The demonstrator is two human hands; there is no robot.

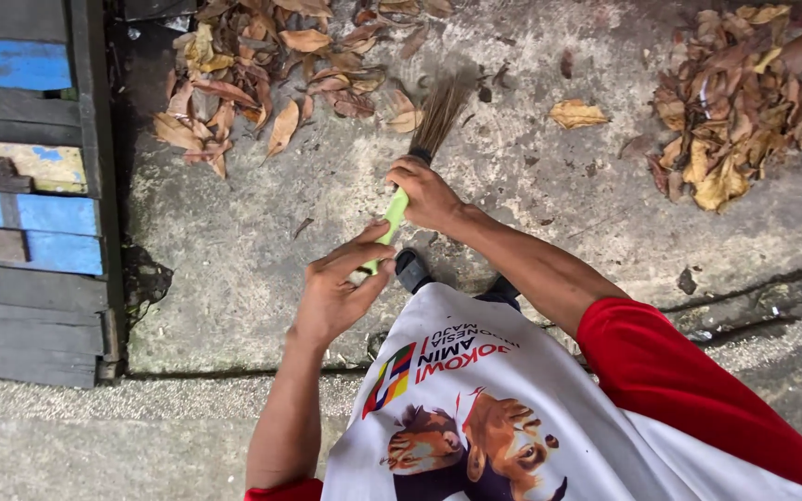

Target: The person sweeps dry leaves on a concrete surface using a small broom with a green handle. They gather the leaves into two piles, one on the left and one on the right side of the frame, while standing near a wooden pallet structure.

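A short hand broom (415, 167) is the thing being worked. Its handle is bright green and slim, slanting from about seven o'clock up toward one o'clock. At the upper end a fan of thin brown bristles spreads out, tips down at the concrete floor (512, 213), probably touching it, though the blur there makes that hard to confirm.

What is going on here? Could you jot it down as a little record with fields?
Setting: concrete ground beside dark and blue wooden planks
Tool: broom, green handle, brown bristles
Right hand: grips the handle near the bristles
Left hand: on the handle's lower end
Leaves: dry brown piles, one upper left, one upper right
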